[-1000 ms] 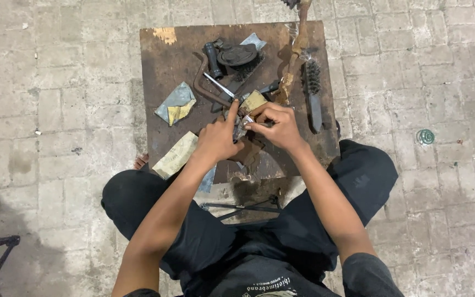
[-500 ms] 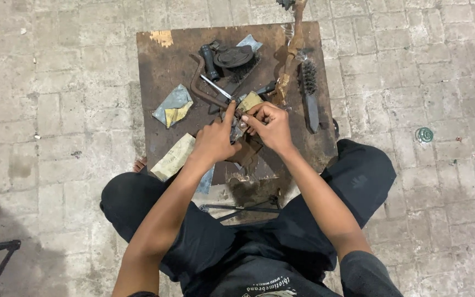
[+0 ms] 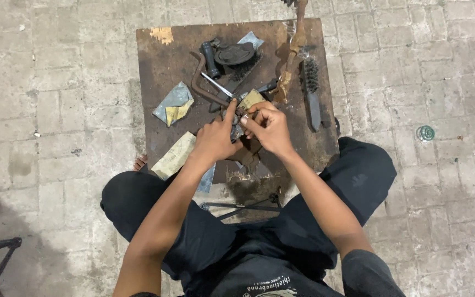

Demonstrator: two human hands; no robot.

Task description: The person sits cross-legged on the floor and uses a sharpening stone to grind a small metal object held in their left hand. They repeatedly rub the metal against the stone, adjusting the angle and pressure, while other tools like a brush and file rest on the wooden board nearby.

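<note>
My left hand (image 3: 214,137) and my right hand (image 3: 269,127) meet over the middle of a dark wooden work board (image 3: 160,71). Together they pinch a small dark metal part (image 3: 237,130), with a folded piece of tan sandpaper (image 3: 251,99) pressed at my right fingertips. Fingers hide most of the part. Just beyond my hands lie a bent rusty bar (image 3: 198,85) and a thin metal rod (image 3: 216,84).
A wire brush (image 3: 311,88) lies at the board's right, a rusty upright tool (image 3: 292,52) beside it. A dark round cap (image 3: 235,54), crumpled sandpaper (image 3: 174,104) and a tan sheet (image 3: 174,156) also lie there. A green cap (image 3: 426,132) rests on the paved floor.
My hands stay together on the small part, with only slight finger movement. The view has shifted a little.
</note>
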